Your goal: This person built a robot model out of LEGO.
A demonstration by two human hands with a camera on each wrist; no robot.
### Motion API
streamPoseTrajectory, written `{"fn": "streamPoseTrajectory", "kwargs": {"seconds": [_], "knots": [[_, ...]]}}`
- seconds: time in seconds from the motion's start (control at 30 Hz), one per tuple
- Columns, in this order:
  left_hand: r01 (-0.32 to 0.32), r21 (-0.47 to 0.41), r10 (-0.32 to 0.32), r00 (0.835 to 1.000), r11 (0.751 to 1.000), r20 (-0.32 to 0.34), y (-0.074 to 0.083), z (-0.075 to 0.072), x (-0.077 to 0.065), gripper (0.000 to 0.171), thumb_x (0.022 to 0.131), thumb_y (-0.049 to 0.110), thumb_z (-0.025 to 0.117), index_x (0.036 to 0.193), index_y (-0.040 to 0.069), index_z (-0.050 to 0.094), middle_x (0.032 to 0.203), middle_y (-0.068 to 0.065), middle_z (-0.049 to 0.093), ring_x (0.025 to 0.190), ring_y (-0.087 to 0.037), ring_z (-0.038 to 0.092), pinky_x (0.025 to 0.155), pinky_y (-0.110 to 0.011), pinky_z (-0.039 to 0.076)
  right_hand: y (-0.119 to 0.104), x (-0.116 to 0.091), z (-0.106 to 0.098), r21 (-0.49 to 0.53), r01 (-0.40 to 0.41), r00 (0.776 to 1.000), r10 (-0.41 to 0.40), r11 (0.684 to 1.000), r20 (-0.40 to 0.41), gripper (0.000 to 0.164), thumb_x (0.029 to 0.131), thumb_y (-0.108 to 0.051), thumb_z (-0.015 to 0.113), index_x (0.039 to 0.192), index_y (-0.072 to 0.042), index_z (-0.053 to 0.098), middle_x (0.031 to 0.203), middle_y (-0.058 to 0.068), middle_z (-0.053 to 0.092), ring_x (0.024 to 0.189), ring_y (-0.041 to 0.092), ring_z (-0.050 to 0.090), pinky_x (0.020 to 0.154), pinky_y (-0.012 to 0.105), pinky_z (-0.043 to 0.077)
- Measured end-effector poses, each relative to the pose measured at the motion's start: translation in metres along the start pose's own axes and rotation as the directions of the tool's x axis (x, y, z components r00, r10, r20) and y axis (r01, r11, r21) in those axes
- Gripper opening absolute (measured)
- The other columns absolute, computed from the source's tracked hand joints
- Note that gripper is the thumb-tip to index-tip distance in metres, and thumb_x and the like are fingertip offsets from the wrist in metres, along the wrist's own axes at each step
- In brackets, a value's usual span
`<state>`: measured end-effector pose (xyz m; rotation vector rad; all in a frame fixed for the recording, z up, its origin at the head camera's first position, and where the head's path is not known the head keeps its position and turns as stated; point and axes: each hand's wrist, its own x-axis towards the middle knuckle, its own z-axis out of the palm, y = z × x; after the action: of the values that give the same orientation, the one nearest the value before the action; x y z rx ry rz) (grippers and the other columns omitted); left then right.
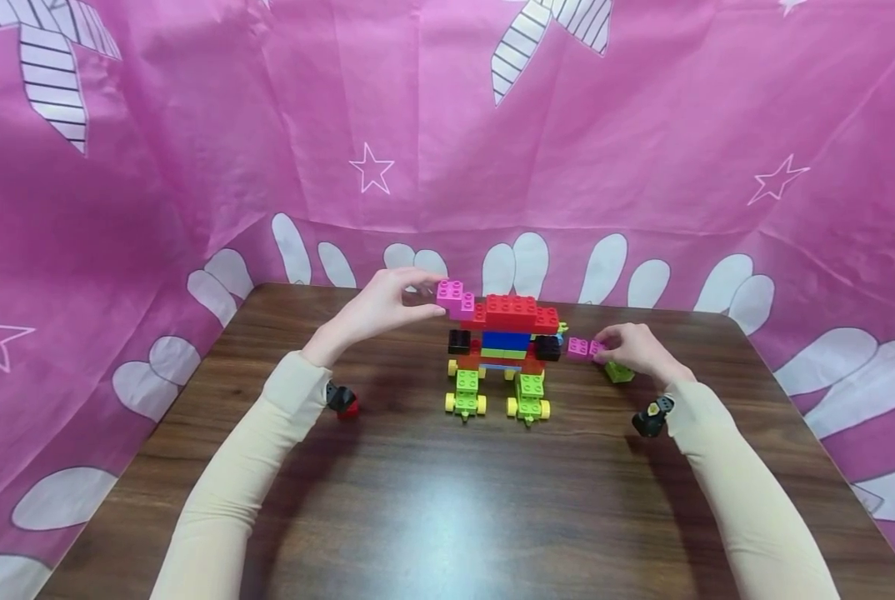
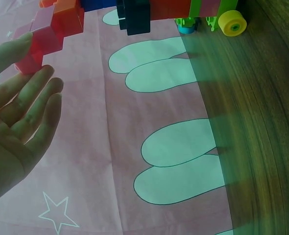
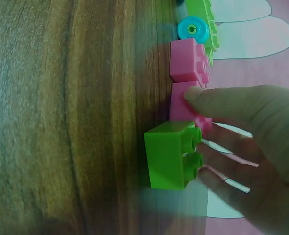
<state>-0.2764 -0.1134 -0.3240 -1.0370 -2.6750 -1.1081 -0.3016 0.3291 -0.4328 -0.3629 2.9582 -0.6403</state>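
Note:
A brick model stands at the table's middle, with a red brick (image 1: pixel 511 310) on top, a blue brick (image 1: pixel 506 342) below it and green wheeled bases (image 1: pixel 466 392) in front. Stepped pink bricks (image 1: pixel 450 292) jut from its upper left end. My left hand (image 1: pixel 387 307) pinches the outermost one between thumb and fingers, the other fingers loosely spread in the left wrist view. To the model's right, my right hand (image 1: pixel 637 348) pinches a pink brick (image 3: pixel 180 102) low at the table. Beside it are another pink brick (image 3: pixel 182 61) and a lime green brick (image 3: pixel 166 155).
A small black-and-red toy figure (image 1: pixel 342 401) is near the left forearm, a black one (image 1: pixel 652 417) by the right sleeve. Behind the model a blue wheel (image 3: pixel 193 29) and a green piece show. A pink patterned cloth (image 1: pixel 447 125) hangs round the wooden table (image 1: pixel 447 483).

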Motion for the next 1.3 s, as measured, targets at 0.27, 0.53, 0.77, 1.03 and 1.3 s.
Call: {"fn": "streamPoseTrajectory", "kwargs": {"seconds": [0.27,0.53,0.77,1.03,1.3], "knots": [[-0.015,0.01,0.015,1.0,1.0,-0.011,0.0,0.0,0.001,0.046,0.087,0.023,0.077,0.13,0.011,0.065,0.118,-0.005,0.071,0.101,-0.018,0.067,0.096,-0.038,0.056,-0.005,-0.005,-0.013,-0.016,0.062,0.994,-0.063,0.998,-0.094,0.033,0.092,-0.022,0.07,0.115,0.001,0.069,0.112,0.023,0.072,0.104,0.038,0.067,0.091,0.055,0.052],[0.001,0.005,-0.001,1.0,1.0,-0.009,-0.002,-0.001,-0.001,0.048,0.087,0.025,0.077,0.132,0.012,0.064,0.121,-0.005,0.07,0.103,-0.019,0.067,0.097,-0.039,0.056,-0.026,-0.011,-0.033,-0.026,0.125,0.986,-0.128,0.992,-0.105,0.031,0.091,-0.024,0.072,0.112,-0.001,0.071,0.104,0.016,0.075,0.098,0.031,0.069,0.089,0.051,0.054],[-0.001,-0.009,0.001,1.0,1.0,-0.012,-0.003,0.0,0.0,0.049,0.087,0.025,0.077,0.132,0.012,0.064,0.121,-0.005,0.07,0.102,-0.019,0.066,0.097,-0.039,0.055,-0.049,-0.016,-0.049,-0.105,0.214,0.965,-0.227,0.971,-0.134,0.026,0.09,-0.017,0.072,0.111,-0.002,0.073,0.1,0.014,0.076,0.097,0.032,0.071,0.088,0.051,0.055],[-0.005,-0.005,0.005,1.0,1.0,-0.016,-0.003,0.001,-0.001,0.048,0.087,0.026,0.077,0.131,0.012,0.064,0.119,-0.005,0.071,0.103,-0.019,0.066,0.097,-0.038,0.055,-0.078,-0.026,-0.064,-0.198,0.337,0.902,-0.376,0.92,-0.211,0.025,0.087,-0.013,0.075,0.108,-0.002,0.073,0.098,0.014,0.076,0.094,0.031,0.071,0.084,0.049,0.055],[0.0,-0.025,0.0,1.0,1.0,-0.019,-0.003,0.001,-0.001,0.048,0.087,0.025,0.077,0.131,0.011,0.064,0.117,-0.005,0.071,0.102,-0.019,0.066,0.097,-0.039,0.056,-0.108,-0.037,-0.077,-0.222,0.431,0.845,-0.477,0.875,-0.24,0.029,0.083,-0.01,0.078,0.111,-0.001,0.073,0.101,0.015,0.076,0.091,0.029,0.072,0.081,0.047,0.058]]}}
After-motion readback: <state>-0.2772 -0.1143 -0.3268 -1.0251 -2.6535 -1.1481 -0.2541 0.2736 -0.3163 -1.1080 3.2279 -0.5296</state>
